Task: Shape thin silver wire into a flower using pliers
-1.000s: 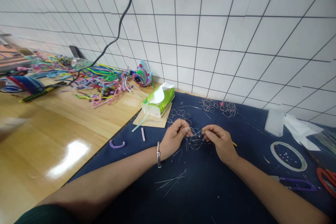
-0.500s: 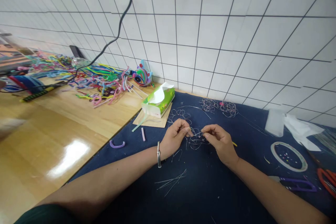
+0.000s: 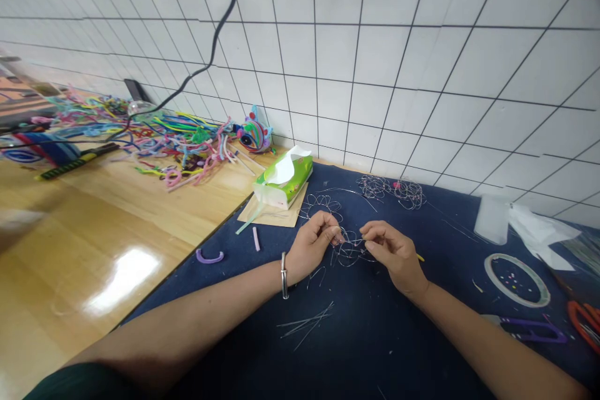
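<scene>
Your left hand (image 3: 312, 244) pinches looped wire (image 3: 347, 255) over blue cloth (image 3: 360, 337); right hand (image 3: 394, 256) at its edge, grip unclear.
Likely light, springy, easily bent; you'd best hold crossings, not loops.

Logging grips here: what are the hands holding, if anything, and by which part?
The left hand pinches the looped wire piece by its left edge. The right hand is at the piece's right side; its grip is too small to tell.

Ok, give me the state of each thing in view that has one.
left hand, pinching wire piece
right hand, at wire piece, grip unclear
wire piece, bent into loops
tissue pack, open, tissue sticking out
short wires, loose, crossed
ring, flat, beads inside
bracelet, worn
</scene>
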